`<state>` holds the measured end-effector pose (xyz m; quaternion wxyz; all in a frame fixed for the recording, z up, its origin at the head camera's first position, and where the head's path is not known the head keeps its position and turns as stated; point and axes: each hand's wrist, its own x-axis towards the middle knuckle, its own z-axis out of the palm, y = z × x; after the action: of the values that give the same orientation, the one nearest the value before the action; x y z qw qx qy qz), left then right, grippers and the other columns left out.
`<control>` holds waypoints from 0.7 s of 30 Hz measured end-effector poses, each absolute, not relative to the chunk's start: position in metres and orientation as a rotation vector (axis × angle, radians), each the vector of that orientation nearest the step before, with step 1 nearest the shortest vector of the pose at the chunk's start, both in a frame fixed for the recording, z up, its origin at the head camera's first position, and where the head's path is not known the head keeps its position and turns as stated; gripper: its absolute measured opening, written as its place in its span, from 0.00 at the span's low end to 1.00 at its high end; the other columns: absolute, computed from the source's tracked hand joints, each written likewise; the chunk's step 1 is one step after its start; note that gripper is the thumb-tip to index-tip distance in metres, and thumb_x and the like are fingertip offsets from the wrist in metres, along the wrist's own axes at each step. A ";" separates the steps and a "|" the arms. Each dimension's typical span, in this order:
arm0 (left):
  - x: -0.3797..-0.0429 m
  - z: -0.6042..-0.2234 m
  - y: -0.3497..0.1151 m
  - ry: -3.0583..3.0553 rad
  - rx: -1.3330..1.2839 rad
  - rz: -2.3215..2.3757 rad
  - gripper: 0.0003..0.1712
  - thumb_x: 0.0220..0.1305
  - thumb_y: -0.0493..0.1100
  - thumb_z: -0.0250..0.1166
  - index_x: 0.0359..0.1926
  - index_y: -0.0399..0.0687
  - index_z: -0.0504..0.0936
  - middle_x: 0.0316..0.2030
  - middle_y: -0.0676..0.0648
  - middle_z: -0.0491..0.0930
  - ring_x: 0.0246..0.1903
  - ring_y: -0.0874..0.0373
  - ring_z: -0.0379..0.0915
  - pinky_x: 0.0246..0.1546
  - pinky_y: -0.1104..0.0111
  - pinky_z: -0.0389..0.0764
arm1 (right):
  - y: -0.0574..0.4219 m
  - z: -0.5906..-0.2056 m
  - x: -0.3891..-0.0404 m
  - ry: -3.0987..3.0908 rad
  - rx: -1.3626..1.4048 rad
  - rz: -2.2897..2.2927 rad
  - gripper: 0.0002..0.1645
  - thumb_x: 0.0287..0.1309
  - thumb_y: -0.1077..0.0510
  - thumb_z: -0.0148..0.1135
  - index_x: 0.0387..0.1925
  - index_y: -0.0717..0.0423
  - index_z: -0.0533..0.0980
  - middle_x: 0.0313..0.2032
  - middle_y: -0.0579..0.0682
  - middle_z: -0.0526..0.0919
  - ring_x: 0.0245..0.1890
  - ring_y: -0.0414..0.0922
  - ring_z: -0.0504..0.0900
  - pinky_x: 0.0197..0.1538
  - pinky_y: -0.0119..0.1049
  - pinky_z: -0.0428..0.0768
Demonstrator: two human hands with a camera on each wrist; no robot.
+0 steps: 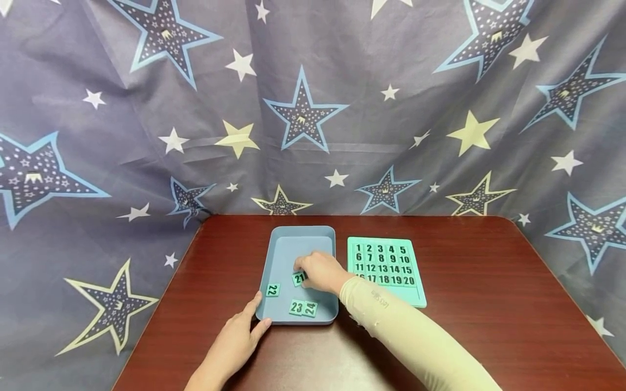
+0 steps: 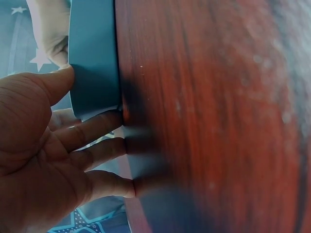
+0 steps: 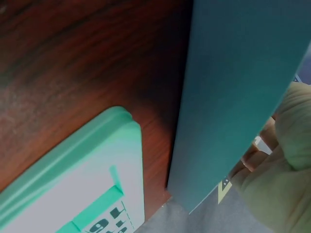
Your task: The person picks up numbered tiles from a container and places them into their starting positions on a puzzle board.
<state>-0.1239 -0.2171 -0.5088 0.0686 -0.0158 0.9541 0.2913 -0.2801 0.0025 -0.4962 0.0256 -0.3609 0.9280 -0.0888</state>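
A blue-grey tray (image 1: 303, 244) lies on the table with several green number tiles in it. My left hand (image 1: 235, 339) touches the tray's near left corner, thumb at the front wall and fingers spread along the side, as the left wrist view also shows. Inside the tray, my right hand (image 1: 320, 271) pinches the number tile 21 (image 1: 299, 278) between thumb and fingers. Tile 22 (image 1: 273, 290) lies sideways by the left wall; tile 23 (image 1: 296, 307) and the sideways tile 24 (image 1: 310, 309) are side by side near the front. In the right wrist view the tray wall (image 3: 233, 107) hides the fingertips.
Right of the tray lies a mint-green number board (image 1: 415, 297) with rows of tiles from 1 to 20 and a bare strip at its near edge. My right forearm passes over its lower left corner. A star-patterned curtain (image 1: 352, 184) hangs behind the brown table (image 1: 489, 304).
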 end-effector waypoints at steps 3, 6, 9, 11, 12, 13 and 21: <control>-0.123 -0.508 -0.217 2.885 -0.041 0.871 0.41 0.78 0.54 0.64 0.83 0.48 0.62 0.72 0.31 0.75 0.68 0.30 0.75 0.64 0.34 0.75 | 0.003 -0.498 -0.280 2.874 -1.116 -0.274 0.21 0.58 0.51 0.82 0.54 0.45 0.87 0.49 0.41 0.93 0.52 0.48 0.87 0.57 0.43 0.86; -0.123 -0.508 -0.217 2.892 -0.036 0.868 0.41 0.78 0.54 0.64 0.83 0.47 0.63 0.72 0.32 0.76 0.68 0.30 0.75 0.64 0.34 0.75 | 0.004 -0.497 -0.278 2.883 -1.110 -0.284 0.21 0.60 0.50 0.81 0.54 0.45 0.87 0.49 0.41 0.93 0.52 0.48 0.87 0.58 0.42 0.85; -0.123 -0.510 -0.218 2.888 -0.037 0.859 0.41 0.78 0.54 0.65 0.84 0.48 0.62 0.72 0.32 0.75 0.68 0.30 0.75 0.64 0.34 0.76 | 0.008 -0.493 -0.276 2.896 -1.111 -0.325 0.22 0.61 0.49 0.80 0.55 0.46 0.86 0.49 0.42 0.92 0.52 0.48 0.87 0.59 0.43 0.85; -0.123 -0.511 -0.218 2.884 -0.035 0.852 0.41 0.78 0.54 0.64 0.84 0.47 0.62 0.72 0.32 0.75 0.68 0.30 0.75 0.64 0.34 0.76 | 0.013 -0.488 -0.272 2.901 -1.117 -0.383 0.22 0.61 0.49 0.80 0.55 0.47 0.86 0.49 0.43 0.93 0.52 0.48 0.87 0.60 0.45 0.84; -0.123 -0.511 -0.218 2.884 -0.029 0.849 0.41 0.78 0.55 0.64 0.84 0.47 0.62 0.73 0.32 0.75 0.68 0.30 0.75 0.64 0.35 0.76 | 0.017 -0.484 -0.271 2.904 -1.124 -0.417 0.22 0.62 0.49 0.79 0.55 0.47 0.86 0.49 0.44 0.93 0.52 0.49 0.87 0.60 0.46 0.84; -0.123 -0.511 -0.218 2.884 -0.024 0.845 0.41 0.79 0.55 0.64 0.84 0.47 0.62 0.73 0.32 0.75 0.68 0.30 0.75 0.64 0.35 0.76 | 0.022 -0.480 -0.269 2.905 -1.131 -0.457 0.22 0.62 0.50 0.79 0.55 0.48 0.85 0.49 0.44 0.93 0.52 0.49 0.87 0.60 0.47 0.84; -0.125 -0.509 -0.219 2.889 -0.006 0.838 0.41 0.79 0.54 0.64 0.84 0.46 0.61 0.74 0.32 0.73 0.69 0.29 0.74 0.65 0.34 0.75 | 0.101 -0.451 -0.264 2.953 -1.113 -0.628 0.25 0.63 0.54 0.79 0.58 0.55 0.82 0.51 0.50 0.92 0.51 0.49 0.89 0.57 0.48 0.86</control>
<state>-0.1250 -0.2185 -0.5094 0.0668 -0.0019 0.9582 0.2780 -0.2643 0.1010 -0.4509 -0.0383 -0.3457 0.9170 -0.1951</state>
